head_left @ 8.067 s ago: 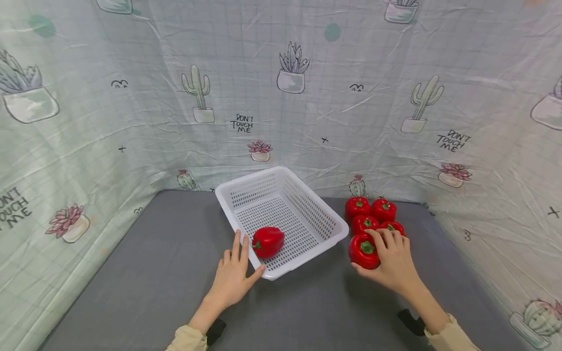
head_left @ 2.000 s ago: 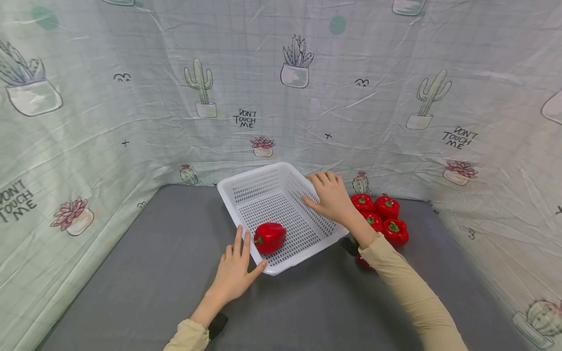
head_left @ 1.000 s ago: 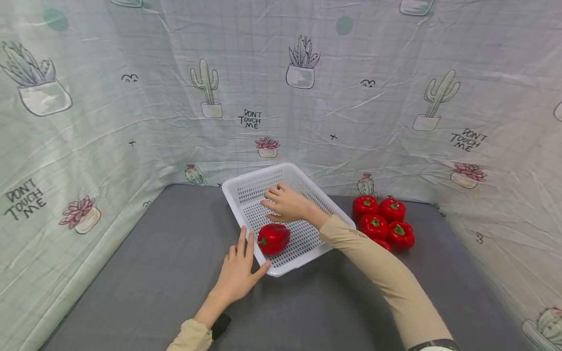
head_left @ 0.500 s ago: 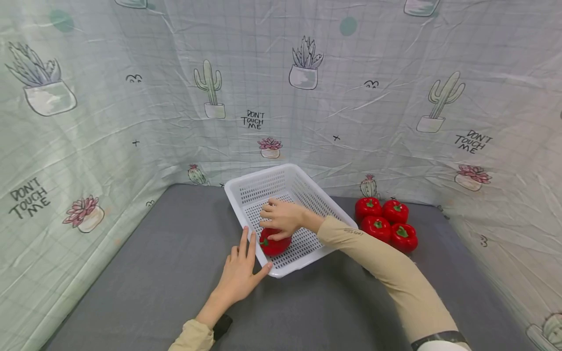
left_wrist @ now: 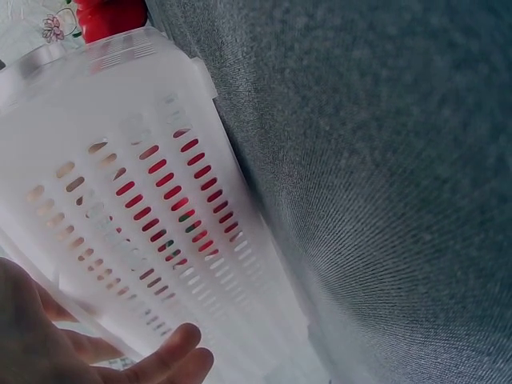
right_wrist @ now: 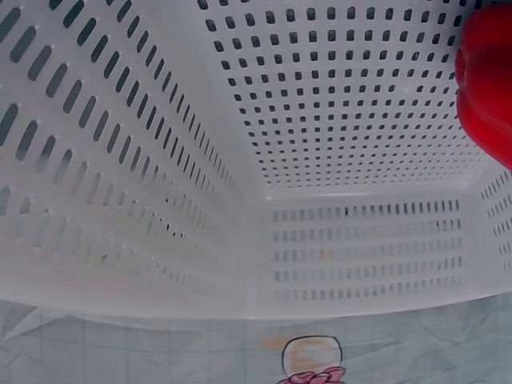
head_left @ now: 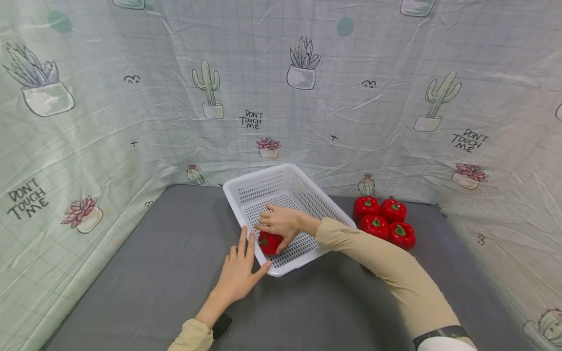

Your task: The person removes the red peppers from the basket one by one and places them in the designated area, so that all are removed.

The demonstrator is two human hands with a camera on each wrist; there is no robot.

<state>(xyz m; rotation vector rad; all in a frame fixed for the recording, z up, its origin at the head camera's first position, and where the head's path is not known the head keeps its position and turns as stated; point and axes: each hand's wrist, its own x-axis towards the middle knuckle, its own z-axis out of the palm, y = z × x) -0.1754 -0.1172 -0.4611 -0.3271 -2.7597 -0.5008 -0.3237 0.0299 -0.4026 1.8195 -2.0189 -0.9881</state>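
Observation:
In the head view, my right hand (head_left: pixel 281 224) reaches into a white slotted plastic basket (head_left: pixel 327 202) and grips a red bell pepper (head_left: pixel 269 243) near its left corner. The fingers lie over the pepper's top and the thumb bends down its right side. My left hand (head_left: pixel 237 273) rests at the basket's near left corner, its index and middle fingers straight on the rim and its thumb stretched along the corner. Red and a little green show through the basket wall (left_wrist: pixel 88 104) in the left wrist view. Only the pepper's edge (right_wrist: pixel 488 88) appears in the right wrist view; the right hand is outside it.
Several red bell peppers (head_left: pixel 375 226) stand in a cluster on the grey tabletop (head_left: pixel 158 273), right of the basket. My right sleeve (head_left: pixel 377 258) crosses the basket's right corner and may hide another pepper. A cactus-print curtain (head_left: pixel 246 63) closes off the back and sides.
The right hand has left the pepper cluster, crossed the basket and taken hold of the pepper inside, its thumb now round the right side. The left hand stays on the rim.

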